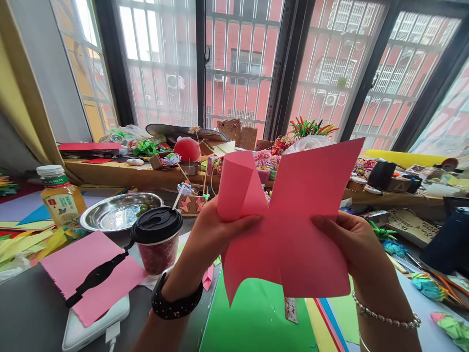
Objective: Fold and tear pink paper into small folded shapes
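A pink sheet of paper (304, 215) is held up in the air in front of me, above the desk. My left hand (208, 239) pinches its left part, which curls over into a loose roll at the top. Its right edge is gripped by my right hand (351, 239), thumb in front. A black watch band sits on my left wrist and a beaded bracelet on my right. A green sheet (256, 318) lies flat on the desk right under the pink paper.
A lidded paper cup (157, 237) stands left of my left hand, with a metal bowl (117, 210) and a juice bottle (60, 195) behind it. Another pink sheet (80, 274) lies on a white power bank (95, 325). Craft clutter fills the windowsill shelf (120, 173) and right side.
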`<state>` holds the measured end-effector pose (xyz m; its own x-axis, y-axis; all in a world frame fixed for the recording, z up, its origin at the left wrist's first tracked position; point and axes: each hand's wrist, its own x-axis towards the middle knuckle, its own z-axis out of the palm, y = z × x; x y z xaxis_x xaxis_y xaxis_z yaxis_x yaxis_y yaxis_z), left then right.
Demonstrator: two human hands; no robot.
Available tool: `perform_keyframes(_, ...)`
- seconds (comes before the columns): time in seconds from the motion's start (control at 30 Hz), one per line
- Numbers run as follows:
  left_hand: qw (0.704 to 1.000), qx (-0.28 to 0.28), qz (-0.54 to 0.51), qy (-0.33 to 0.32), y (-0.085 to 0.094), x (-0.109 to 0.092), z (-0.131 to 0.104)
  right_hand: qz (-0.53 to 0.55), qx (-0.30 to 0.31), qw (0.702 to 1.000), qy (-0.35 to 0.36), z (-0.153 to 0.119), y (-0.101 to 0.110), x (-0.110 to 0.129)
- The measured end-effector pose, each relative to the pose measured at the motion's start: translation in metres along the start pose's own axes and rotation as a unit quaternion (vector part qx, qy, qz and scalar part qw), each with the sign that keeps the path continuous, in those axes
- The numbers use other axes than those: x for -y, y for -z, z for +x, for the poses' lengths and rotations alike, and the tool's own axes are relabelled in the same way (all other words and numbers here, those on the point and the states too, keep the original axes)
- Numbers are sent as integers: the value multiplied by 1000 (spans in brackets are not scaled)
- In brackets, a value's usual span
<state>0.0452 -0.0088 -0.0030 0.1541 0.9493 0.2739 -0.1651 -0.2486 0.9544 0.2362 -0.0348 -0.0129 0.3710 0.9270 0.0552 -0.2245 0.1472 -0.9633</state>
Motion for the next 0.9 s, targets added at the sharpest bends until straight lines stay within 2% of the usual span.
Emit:
perform_keyframes(0.27,1000,6,1,9,-1,-2,-1,-14,3,1000,1,2,0,-2)
perform_keyframes(0.5,995,32,-89,3,0,-1,3,-23,-24,999,41,6,5,-5)
perform_keyframes(0.6,996,41,-82,3,-1,2,4,-36,-37,997,57,7,6,-5)
perform_keyframes(0.77,999,-21,-24,-20,-2,8,6,-35,-34,997,64,6,5,-5)
perform_keyframes(0.9,997,-57,-18,-48,-4,9,6,-19,-32,998,58,4,4,-5)
